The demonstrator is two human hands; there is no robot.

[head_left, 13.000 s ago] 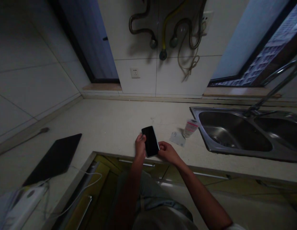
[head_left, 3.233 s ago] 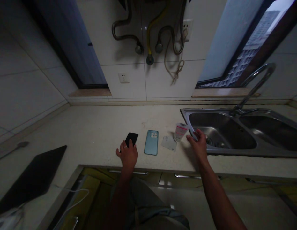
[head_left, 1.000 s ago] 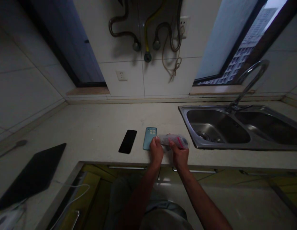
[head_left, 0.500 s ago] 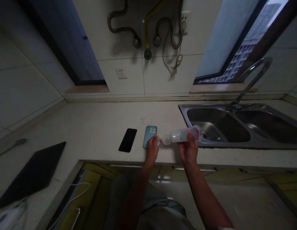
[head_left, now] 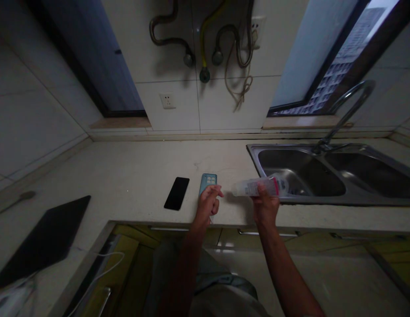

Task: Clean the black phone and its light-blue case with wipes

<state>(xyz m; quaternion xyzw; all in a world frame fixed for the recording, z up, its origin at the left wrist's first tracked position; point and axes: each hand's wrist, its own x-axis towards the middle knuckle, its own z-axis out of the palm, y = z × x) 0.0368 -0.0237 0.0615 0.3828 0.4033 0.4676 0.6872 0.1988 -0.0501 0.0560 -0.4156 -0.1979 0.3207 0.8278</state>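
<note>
My right hand (head_left: 264, 209) is closed around a clear plastic bottle (head_left: 249, 187) with a pink band and small print. The bottle lies nearly level above the counter, its narrower end facing left and its other end over the sink's near left corner. My left hand (head_left: 207, 204) hovers over the lower part of a light blue phone case (head_left: 208, 179), fingers curled in, index finger towards the bottle. A small pale bit shows below those fingers; what it is I cannot make out. Left of the case lies a black smartphone (head_left: 177, 193), flat on the counter.
A steel double sink (head_left: 253, 152) with a tall curved faucet (head_left: 348, 110) is set into the counter (head_left: 142, 163) on the right. At the left lie a flat black panel (head_left: 49, 237) and a white cable (head_left: 108, 268). Pipes (head_left: 173, 40) and a socket (head_left: 167, 101) are on the wall.
The bottle and my right hand have moved right, away from my left hand. My left hand has shifted slightly left and turned, its fingers curling; the clear piece near the bottle's left end no longer shows.
</note>
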